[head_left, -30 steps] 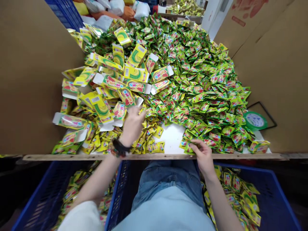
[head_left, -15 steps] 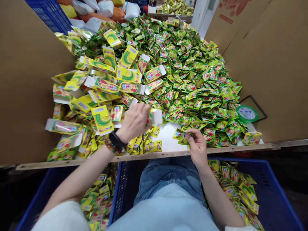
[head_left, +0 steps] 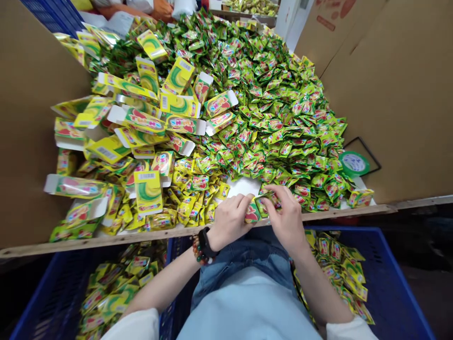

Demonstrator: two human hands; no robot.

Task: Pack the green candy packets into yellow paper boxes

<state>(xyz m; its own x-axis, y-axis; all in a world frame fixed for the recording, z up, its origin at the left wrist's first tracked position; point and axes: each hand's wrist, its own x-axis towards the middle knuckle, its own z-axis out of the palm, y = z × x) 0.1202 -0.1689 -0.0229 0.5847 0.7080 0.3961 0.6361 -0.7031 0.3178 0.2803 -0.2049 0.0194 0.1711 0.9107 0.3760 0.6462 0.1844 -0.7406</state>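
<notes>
Close to the table's front edge, my left hand (head_left: 230,218) is closed around a small printed box (head_left: 252,213), mostly covered by the fingers. My right hand (head_left: 288,218) pinches a green candy packet (head_left: 262,206) against the box's right end. Whether the packet is inside the box or just touching it, I cannot tell. Beyond both hands spreads a big heap of green packets (head_left: 269,123). To the left lie yellow packets (head_left: 187,208) and a jumble of yellow boxes (head_left: 147,191), several with white end flaps lifted.
Cardboard walls (head_left: 392,94) flank the table, whose wooden front edge (head_left: 336,212) runs before me. At the right are a green tape roll (head_left: 354,163) and a thin black frame (head_left: 370,151). Below stand blue crates (head_left: 396,278) holding filled packs (head_left: 123,288).
My left hand has moved from the box pile toward my right hand, bringing a box. The right hand stays near the same spot, now against that box. The view has shifted slightly.
</notes>
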